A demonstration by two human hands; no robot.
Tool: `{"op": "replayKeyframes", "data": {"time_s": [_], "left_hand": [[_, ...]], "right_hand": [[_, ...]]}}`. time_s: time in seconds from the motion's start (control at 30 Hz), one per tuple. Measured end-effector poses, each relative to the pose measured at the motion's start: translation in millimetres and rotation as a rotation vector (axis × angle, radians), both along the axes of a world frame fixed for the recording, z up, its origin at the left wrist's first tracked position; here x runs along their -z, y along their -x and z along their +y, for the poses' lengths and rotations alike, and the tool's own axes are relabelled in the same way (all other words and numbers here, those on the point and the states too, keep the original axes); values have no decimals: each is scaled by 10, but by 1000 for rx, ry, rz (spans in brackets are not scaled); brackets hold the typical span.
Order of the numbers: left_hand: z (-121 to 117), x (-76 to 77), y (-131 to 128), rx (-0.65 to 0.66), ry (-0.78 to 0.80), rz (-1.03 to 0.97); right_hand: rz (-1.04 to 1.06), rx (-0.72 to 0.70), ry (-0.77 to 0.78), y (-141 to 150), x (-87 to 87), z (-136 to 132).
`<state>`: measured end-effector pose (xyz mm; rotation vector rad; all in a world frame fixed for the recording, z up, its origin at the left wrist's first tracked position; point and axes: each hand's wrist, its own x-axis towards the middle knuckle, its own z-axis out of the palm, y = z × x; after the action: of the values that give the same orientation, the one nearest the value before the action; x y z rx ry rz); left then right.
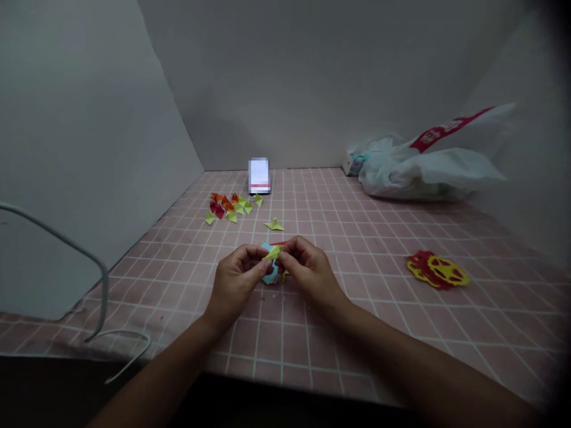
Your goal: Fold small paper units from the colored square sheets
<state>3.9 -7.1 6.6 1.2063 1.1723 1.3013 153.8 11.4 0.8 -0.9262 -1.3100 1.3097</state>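
Between my two hands is a small piece of folded yellow-green paper (273, 253), pinched at both ends above the table. My left hand (236, 276) grips its left end between thumb and fingers. On its right end, my right hand (307, 267) has its thumb and forefinger closed. Beneath the fingers lies coloured paper (270, 277), with light blue, red and yellow parts showing; my hands cover much of it. Just beyond them sits a folded yellow paper crane (275, 224) with its wings spread.
Several red, orange and yellow folded papers (227, 205) lie at the back left, near an upright phone (259, 176). At right are red and yellow cut-out shapes (439, 270). A white plastic bag (414, 172) stands behind. A pale cable (103, 279) crosses the left edge.
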Motion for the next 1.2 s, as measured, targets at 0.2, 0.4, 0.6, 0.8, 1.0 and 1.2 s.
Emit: {"op": "replayKeyframes", "data": {"time_s": [0.2,0.4,0.6,0.8,1.0,1.2], "left_hand": [[2,-5,-10,-14,-7,3],[8,-19,-11,-28,1,35],[4,-31,-1,-57,30,32],[8,-23,12,-47,51,-4],[14,-13,14,-25,61,-28],[18,3,28,23,44,-14]], "right_hand": [[32,-9,57,4,-32,-4],[79,-57,96,8,-47,1],[24,-60,49,7,10,2],[-7,-26,-53,-1,31,4],[-27,-57,-41,-11,46,32],[15,-77,-11,-2,31,21]]}}
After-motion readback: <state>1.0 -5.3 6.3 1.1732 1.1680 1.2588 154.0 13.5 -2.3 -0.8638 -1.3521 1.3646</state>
